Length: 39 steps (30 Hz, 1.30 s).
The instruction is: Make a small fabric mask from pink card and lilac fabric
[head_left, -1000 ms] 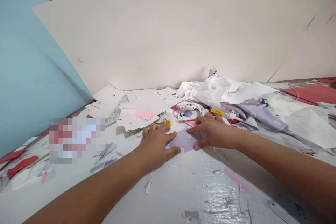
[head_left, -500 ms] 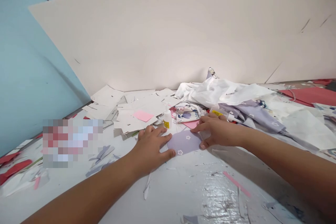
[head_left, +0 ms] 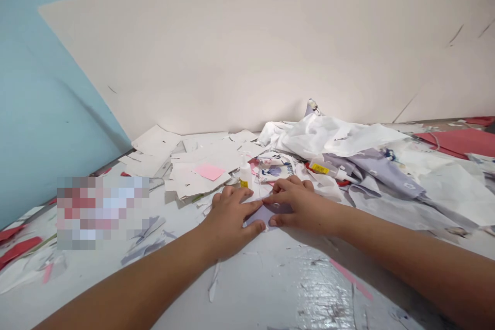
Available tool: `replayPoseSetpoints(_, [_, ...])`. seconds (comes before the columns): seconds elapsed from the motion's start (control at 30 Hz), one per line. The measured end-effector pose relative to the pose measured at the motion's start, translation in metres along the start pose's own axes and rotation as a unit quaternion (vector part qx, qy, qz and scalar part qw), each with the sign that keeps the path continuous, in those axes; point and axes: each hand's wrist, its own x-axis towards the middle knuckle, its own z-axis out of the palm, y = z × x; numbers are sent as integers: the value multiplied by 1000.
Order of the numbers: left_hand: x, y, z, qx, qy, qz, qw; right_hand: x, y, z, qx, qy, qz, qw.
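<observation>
A small lavender piece of cloth with white flowers (head_left: 279, 208) lies flat on the table, largely covered by my hands. My left hand (head_left: 232, 219) rests on its left part, fingers spread, with thumb and index finger stretched over it. From the other side my right hand (head_left: 303, 205) lies on the cloth, thumb and forefinger apart, its fingertips close to those of the left. Just beyond the left fingers stands a white bottle with a yellow label (head_left: 245, 171). A floral fabric piece (head_left: 275, 171) lies behind the hands.
White card sheets (head_left: 204, 157) are piled back left, topped by a pink paper piece (head_left: 209, 171). A second bottle (head_left: 320, 168) lies beside crumpled white cloth (head_left: 328, 136) at right. Red sheets (head_left: 462, 143) sit far right. A tall white panel (head_left: 270, 51) stands behind.
My right hand has slid left across the lavender cloth toward my left hand, covering more of it. The left hand has stayed almost in place.
</observation>
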Motion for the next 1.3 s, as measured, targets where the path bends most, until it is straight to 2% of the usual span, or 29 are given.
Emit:
replayPoseSetpoints(0.23, [3,-3,0,1,-5,-22,1000,2,7,-6,-61,-5,-11,998])
replayPoseSetpoints(0.5, [1,-9,-5,-3,-13,-37,999,-1,20,-17,-73,-32,44,996])
replayPoseSetpoints(0.7, [-4,-6,-17,-6,-31,-49,998,1,27,-19,-65,-33,69,995])
replayPoseSetpoints(1.0, [-3,-18,-9,2,-39,-59,997,-3,32,-23,-56,-40,86,994])
replayPoseSetpoints(1.3, [-12,-16,-10,-47,-16,-34,998,-6,28,-31,-5,-67,69,995])
